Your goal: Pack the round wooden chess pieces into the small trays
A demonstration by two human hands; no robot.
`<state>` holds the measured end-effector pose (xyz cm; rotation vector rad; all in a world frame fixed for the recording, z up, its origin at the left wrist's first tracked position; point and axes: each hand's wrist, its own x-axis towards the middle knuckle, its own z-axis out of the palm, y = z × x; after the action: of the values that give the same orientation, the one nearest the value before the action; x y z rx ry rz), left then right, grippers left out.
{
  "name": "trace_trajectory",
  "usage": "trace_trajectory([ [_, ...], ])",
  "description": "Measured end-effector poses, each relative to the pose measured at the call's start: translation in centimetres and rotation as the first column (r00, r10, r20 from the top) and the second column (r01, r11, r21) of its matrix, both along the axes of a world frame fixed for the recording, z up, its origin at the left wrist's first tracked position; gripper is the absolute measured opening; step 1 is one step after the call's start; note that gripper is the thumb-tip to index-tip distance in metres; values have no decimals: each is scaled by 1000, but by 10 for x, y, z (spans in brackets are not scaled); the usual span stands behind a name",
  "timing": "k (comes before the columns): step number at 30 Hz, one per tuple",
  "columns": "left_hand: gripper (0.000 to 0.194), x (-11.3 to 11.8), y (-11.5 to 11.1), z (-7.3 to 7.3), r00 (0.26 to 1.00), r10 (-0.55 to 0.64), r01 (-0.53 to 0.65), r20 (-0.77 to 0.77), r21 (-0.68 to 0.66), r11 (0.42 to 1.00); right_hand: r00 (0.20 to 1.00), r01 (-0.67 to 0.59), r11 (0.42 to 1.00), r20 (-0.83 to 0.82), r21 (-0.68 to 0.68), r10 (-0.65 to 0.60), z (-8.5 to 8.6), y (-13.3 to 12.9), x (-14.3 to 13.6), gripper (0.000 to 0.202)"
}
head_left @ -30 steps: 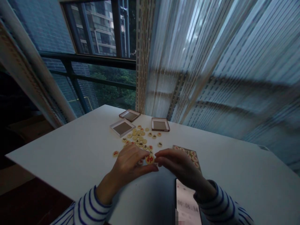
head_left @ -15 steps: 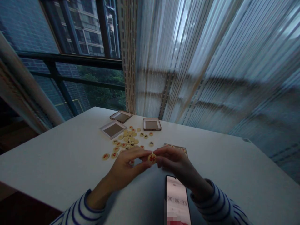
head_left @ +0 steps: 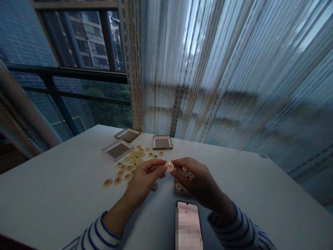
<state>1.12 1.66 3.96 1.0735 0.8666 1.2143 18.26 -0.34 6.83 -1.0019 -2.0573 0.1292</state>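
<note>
A round, pale xiangqi piece [head_left: 169,167] with a red character faces me, raised above the table. My left hand [head_left: 145,177] pinches its left edge between thumb and fingers. On its right edge, the fingertips of my right hand [head_left: 197,175] close in as well. Beneath my right hand stands a shallow box [head_left: 179,191] holding several pieces, partly hidden by that hand. A single dark-looking piece [head_left: 154,186] lies on the table just below my left fingers. Left of my left hand, many loose pieces [head_left: 120,173] with red or black characters are spread about, some blank side up.
Three shallow trays or lids stand toward the back: a pale one [head_left: 118,150], a brown-edged one [head_left: 127,134] behind it, and another [head_left: 162,142] to the right. A phone [head_left: 187,222] lies near me on the white table [head_left: 65,180]. Curtains and a window border the far edge.
My head view has shifted, so the scene sits farther left and lower. Both hands still hold the piece, now slightly higher in view; more of the box under my right hand shows.
</note>
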Motion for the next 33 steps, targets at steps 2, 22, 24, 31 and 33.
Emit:
trace_trajectory([
  [2, 24, 9, 5, 3, 998, -13, 14, 63, -5, 1000, 1000, 18, 999, 6, 49, -19, 4, 2, 6, 17],
  [22, 26, 54, 30, -27, 975, 18, 0, 223, -79, 997, 970, 76, 996, 228, 54, -86, -4, 26, 40, 21],
  [24, 27, 52, 32, -31, 983, 11, -3, 181, -46, 999, 968, 75, 996, 236, 48, -84, -5, 26, 39, 23],
  [31, 27, 52, 33, -39, 994, -6, 7, 110, -10, 1000, 959, 74, 996, 271, 42, -83, -10, 30, 40, 21],
  [33, 27, 52, 33, -38, 997, -7, 8, 81, -11, 1000, 953, 71, 996, 290, 50, -83, -12, 32, 42, 21],
])
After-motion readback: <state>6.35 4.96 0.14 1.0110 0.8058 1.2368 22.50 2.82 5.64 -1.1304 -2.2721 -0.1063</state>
